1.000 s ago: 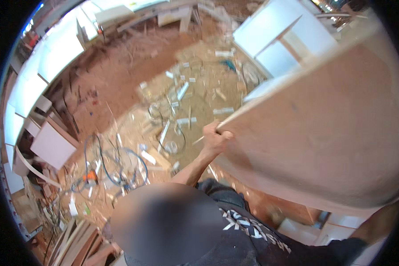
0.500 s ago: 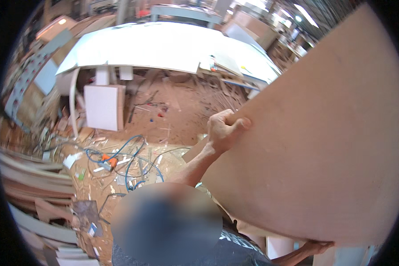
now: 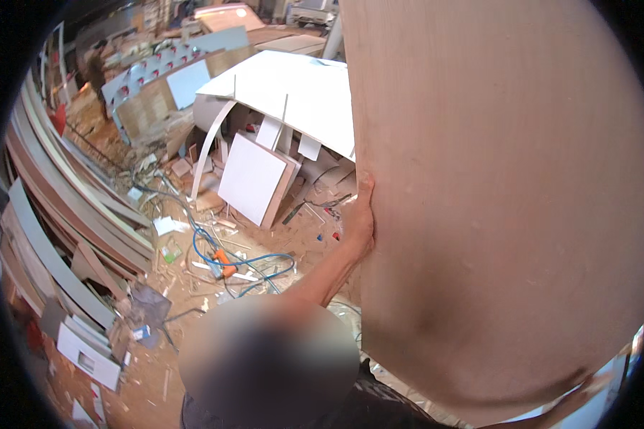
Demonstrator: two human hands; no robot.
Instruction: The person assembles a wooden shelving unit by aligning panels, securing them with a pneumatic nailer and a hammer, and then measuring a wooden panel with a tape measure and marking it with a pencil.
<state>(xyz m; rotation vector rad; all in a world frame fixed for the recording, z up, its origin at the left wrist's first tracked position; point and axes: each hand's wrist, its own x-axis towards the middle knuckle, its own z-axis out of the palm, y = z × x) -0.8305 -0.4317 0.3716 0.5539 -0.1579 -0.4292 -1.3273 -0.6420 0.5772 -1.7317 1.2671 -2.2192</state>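
A large light-brown wooden board stands upright in front of me and fills the right side of the head view. My left hand grips its left edge, the thumb pressed on the near face and the other fingers mostly hidden. Low at the right, my right hand holds the board's bottom edge. That hand is dark and blurred, and its fingers barely show.
A table with a white top lies beyond, partly hidden by the board. White panels lean below it. An orange-handled tool, blue hose and scraps litter the floor. Stacked boards line the left.
The board has turned from a slant to nearly upright, with both my hands on it. My view has swung left, and the right hand now shows farther right along the bottom edge.
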